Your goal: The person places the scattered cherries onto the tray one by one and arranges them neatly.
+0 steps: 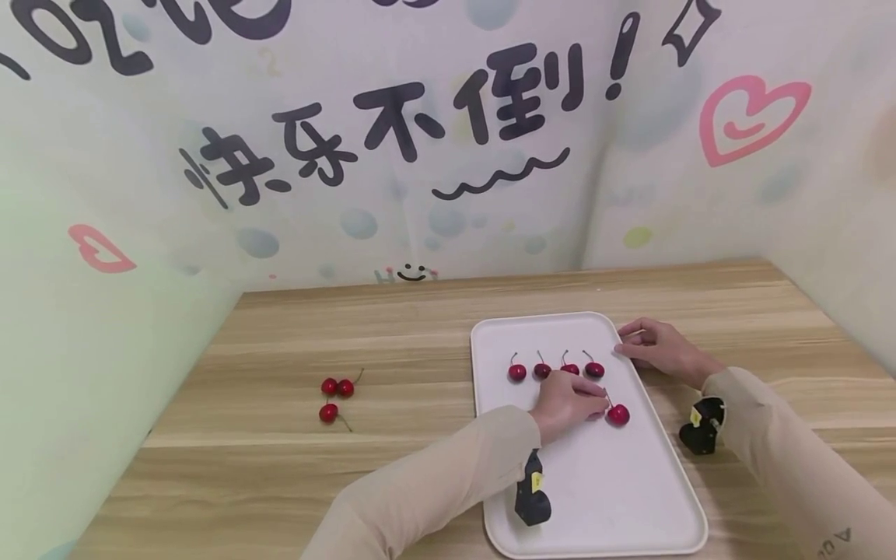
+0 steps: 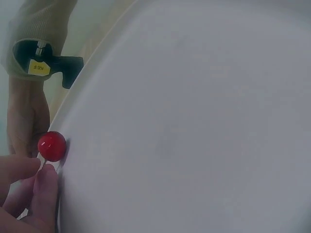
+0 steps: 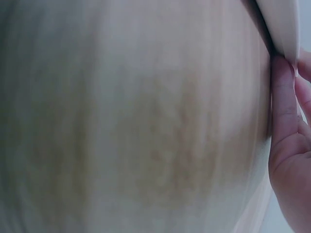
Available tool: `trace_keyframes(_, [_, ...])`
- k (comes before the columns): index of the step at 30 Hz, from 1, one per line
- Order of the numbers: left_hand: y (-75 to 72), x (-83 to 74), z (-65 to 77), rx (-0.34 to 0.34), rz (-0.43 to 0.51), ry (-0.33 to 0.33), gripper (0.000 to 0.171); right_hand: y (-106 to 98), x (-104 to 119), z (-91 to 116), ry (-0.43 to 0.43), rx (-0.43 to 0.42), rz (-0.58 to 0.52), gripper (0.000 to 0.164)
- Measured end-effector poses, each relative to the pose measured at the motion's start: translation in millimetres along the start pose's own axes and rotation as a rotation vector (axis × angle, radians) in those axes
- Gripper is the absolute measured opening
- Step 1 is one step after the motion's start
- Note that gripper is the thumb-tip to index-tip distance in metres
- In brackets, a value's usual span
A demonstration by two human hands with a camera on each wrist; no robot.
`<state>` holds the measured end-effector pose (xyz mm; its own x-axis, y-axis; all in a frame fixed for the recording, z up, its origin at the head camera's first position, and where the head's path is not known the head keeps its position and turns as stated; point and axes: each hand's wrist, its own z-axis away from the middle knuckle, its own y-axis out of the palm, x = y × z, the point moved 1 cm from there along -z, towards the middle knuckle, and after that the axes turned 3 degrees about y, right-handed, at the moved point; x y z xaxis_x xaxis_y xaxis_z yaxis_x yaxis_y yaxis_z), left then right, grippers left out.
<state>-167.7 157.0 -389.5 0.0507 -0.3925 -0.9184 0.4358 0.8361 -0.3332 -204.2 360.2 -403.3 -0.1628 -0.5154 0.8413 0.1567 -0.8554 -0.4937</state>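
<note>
My left hand (image 1: 563, 406) reaches over the white tray (image 1: 602, 490) and pinches a red cherry (image 1: 618, 415) by its stem. In the left wrist view the same cherry (image 2: 52, 146) shows just beyond the thumb and fingertips. Behind that hand, several cherries (image 1: 517, 372) stand in a row across the tray with stems up, one partly covered by the hand. My right hand (image 1: 661, 351) grips the tray's right edge. The right wrist view shows its thumb and fingers on opposite sides of the tray rim (image 3: 282, 24).
On the wooden table (image 1: 266, 482), left of the tray, lie two cherries (image 1: 345, 388) side by side and a single cherry (image 1: 328, 413) in front of them. A printed backdrop (image 1: 420, 233) stands behind the table. Black wrist cameras (image 1: 533, 498) hang from both sleeves.
</note>
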Motion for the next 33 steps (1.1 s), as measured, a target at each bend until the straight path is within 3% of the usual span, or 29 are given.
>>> trace_keyframes(9, [-8.6, -1.4, 3.3, 0.073, -0.081, 0.041, 0.007, 1, 3, 1, 0.005, 0.004, -0.009, 0.050])
trace_keyframes(17, [-27.6, -1.8, 9.5, 0.197, -0.089, 0.123, 0.013, 0, 3, 2, 0.011, -0.004, 0.014, 0.050])
trace_keyframes(25, [-65.0, 1.8, 9.4, 0.276, 0.005, 0.175, 0.016, 2, -1, -1, 0.010, -0.013, 0.015, 0.051])
trace_keyframes(33, [-106.9, 11.8, 18.6, 0.279, -0.041, 0.197, 0.018, 3, 0, -2, -0.012, -0.021, 0.056, 0.051])
